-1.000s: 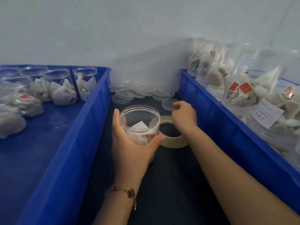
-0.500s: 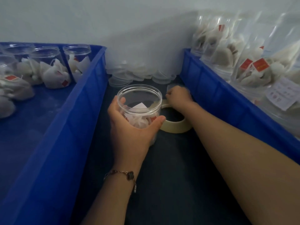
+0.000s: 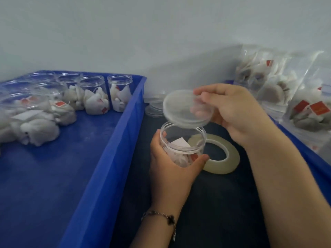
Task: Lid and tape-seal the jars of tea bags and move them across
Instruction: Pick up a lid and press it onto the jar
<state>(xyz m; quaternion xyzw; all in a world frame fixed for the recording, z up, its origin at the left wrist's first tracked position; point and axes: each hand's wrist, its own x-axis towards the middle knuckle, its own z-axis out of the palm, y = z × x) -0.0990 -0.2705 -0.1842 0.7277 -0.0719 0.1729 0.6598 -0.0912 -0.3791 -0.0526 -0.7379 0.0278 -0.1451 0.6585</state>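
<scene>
Now that my right hand has left the tape, it pinches a lid above the jar. My left hand grips the jar, so lidding comes next.

Both forearms are bare, with no sleeves in view and no gloves on either hand. Left hand: no ring visible on the fingers that show. Left wrist: a thin chain bracelet of small metallic links with a dark clover-shaped charm; a second small pendant hangs from the chain just below that charm. Right hand: no rings, watch or band visible near its wrist.
</scene>
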